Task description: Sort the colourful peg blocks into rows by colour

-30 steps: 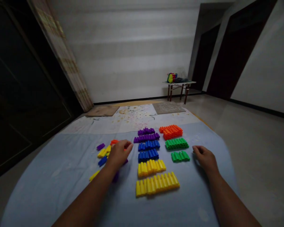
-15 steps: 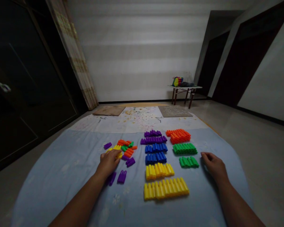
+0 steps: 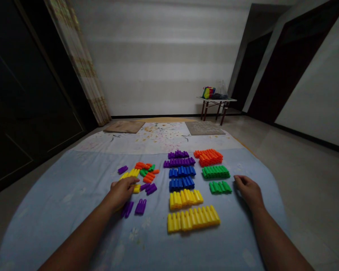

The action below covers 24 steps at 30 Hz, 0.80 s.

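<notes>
My left hand (image 3: 123, 192) reaches over the loose plastic toy pieces on the left, fingers closed on a yellow piece (image 3: 136, 188) that shows under the fingertips. Beyond it lie more yellow pieces (image 3: 133, 172). Orange pieces (image 3: 149, 177) and green pieces (image 3: 143, 172) are mixed beside them. Purple pieces (image 3: 140, 207) lie around the hand. My right hand (image 3: 248, 191) rests on the cloth, loosely curled with nothing visible in it, just right of a short green row (image 3: 220, 187).
Sorted rows stand mid-table: purple (image 3: 179, 162), blue (image 3: 182, 183), yellow (image 3: 193, 219), longer green (image 3: 216, 172), and stacked orange (image 3: 211, 157). A brown mat (image 3: 124, 127) and grey mat (image 3: 205, 128) lie at the far edge. A small table (image 3: 217, 100) stands behind.
My left hand has drawn back slightly toward me, with a yellow piece now apart from the other yellow ones. My right hand stays curled in place. The view has shifted a little.
</notes>
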Available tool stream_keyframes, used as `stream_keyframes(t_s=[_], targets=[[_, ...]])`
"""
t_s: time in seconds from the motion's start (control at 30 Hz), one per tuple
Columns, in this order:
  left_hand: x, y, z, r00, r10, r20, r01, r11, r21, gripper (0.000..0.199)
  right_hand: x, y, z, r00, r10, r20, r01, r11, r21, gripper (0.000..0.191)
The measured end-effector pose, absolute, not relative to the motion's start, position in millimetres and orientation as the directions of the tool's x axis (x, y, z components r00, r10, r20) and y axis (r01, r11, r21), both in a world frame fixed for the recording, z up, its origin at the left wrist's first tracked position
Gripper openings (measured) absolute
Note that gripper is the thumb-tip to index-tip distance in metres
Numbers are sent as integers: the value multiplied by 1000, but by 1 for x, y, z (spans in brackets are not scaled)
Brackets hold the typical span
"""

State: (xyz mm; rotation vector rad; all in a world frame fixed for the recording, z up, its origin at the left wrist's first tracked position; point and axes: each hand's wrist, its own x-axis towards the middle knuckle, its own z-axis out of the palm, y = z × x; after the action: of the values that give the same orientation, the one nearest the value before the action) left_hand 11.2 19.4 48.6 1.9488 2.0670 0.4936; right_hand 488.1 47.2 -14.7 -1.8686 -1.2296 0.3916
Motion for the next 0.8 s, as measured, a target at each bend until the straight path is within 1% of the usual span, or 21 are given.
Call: stream_keyframes(t_s=[0.13, 0.23, 0.3, 0.43, 0.5, 0.57, 0.63, 0.8], targets=[[16, 16, 51, -45, 999, 17, 969, 40, 245, 39, 485, 47, -12, 473, 859, 198, 595, -145, -791, 45], [22, 14, 53, -20, 1000, -18, 984, 23, 175, 41, 485, 47, -11, 466, 859, 213, 592, -124, -796, 44], [26, 14, 53, -4, 1000, -17, 988, 7, 155, 39, 485, 47, -12, 461, 859, 223, 597, -115, -794, 44], [28, 15, 53, 36, 999, -41, 990, -30, 134, 29, 485, 46, -12, 459, 861, 220, 597, -116, -794, 44], [26, 14, 52, 33, 998, -55, 988, -25, 150, 33, 485, 46, -12, 464, 861, 210, 588, -122, -800, 43], [24, 11, 52, -6, 999, -46, 986, 14, 166, 42, 486, 46, -13, 466, 861, 204, 583, -125, -803, 43], [23, 8, 52, -70, 997, -21, 985, 72, 155, 49, 486, 46, -14, 464, 862, 204, 584, -125, -802, 43], [27, 5, 53, -183, 983, -9, 979, 183, 86, 50, 489, 48, -17, 450, 869, 207, 584, -112, -804, 42]])
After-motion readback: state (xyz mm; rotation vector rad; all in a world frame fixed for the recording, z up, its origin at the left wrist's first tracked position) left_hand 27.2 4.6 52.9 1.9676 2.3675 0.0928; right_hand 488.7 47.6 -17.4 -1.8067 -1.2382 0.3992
